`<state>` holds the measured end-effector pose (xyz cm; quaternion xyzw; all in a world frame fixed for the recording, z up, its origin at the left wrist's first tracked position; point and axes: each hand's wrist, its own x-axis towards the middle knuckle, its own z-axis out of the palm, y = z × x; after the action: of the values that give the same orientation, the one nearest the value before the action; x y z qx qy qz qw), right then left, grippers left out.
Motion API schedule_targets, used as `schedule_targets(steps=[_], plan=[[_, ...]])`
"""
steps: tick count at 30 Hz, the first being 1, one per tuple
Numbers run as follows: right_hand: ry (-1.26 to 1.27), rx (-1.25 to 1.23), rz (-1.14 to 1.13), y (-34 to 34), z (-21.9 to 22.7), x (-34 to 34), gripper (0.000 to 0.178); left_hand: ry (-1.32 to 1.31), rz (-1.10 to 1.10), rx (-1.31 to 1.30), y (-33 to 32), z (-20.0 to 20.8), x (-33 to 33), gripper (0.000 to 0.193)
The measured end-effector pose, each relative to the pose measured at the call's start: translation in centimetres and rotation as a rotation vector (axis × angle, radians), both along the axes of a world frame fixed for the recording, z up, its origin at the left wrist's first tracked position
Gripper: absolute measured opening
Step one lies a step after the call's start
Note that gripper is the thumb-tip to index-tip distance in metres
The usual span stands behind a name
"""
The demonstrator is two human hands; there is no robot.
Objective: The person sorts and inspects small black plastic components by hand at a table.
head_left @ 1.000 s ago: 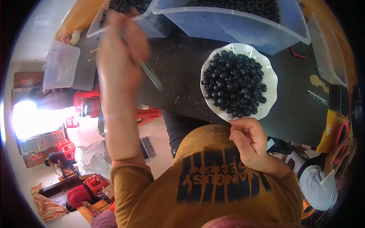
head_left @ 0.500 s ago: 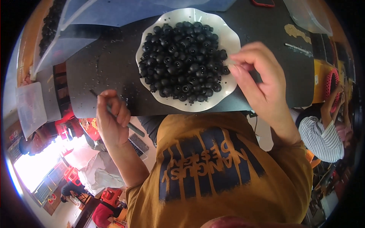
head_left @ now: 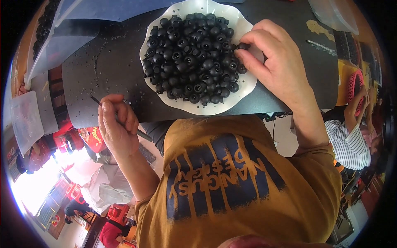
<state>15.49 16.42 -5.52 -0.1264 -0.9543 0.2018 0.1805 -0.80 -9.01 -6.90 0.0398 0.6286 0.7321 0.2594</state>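
A white plate (head_left: 213,108) with a wavy rim is heaped with small black rounded plastic pieces (head_left: 192,58), several showing a round opening. At the plate's right edge my right hand (head_left: 280,62) pinches one such black piece (head_left: 244,46) between thumb and forefinger. My left hand (head_left: 118,120) is closed round a slim dark pen-like tool (head_left: 144,135). Its thin dark tip sticks out past the thumb, above the table's front left part, and the thicker end points down toward my body. The tip is too small to tell its kind.
The dark table (head_left: 87,82) carries scattered black crumbs on the left. Behind the plate lies a translucent bluish plastic sheet or bin (head_left: 111,10). A clear container (head_left: 333,16) stands at the back right, near a silvery strip (head_left: 321,48). Another person's striped sleeve (head_left: 347,142) is at the right.
My right hand has closed on a black piece at the plate's right edge. The view has shifted, so the plate sits higher and further left. My left hand keeps its hold on the tool.
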Motion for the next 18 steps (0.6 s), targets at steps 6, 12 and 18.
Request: schedule_targets(steps=[6, 12, 18], plan=[[0.225, -0.577, 0.125, -2.0, 1.7, 0.9, 0.012, -0.04, 0.036, 0.019, -0.3, 0.6, 1.6, 0.03], [0.341, -1.585, 0.241, -7.1, 1.1, 0.7, 0.023, -0.049, -0.214, 0.067, 0.8, 3.0, 5.3, 0.028], [0.273, -1.824, 0.188, -9.3, 1.2, 0.3, 0.026, 0.074, -0.496, -0.095, 1.8, 4.2, 7.0, 0.025]])
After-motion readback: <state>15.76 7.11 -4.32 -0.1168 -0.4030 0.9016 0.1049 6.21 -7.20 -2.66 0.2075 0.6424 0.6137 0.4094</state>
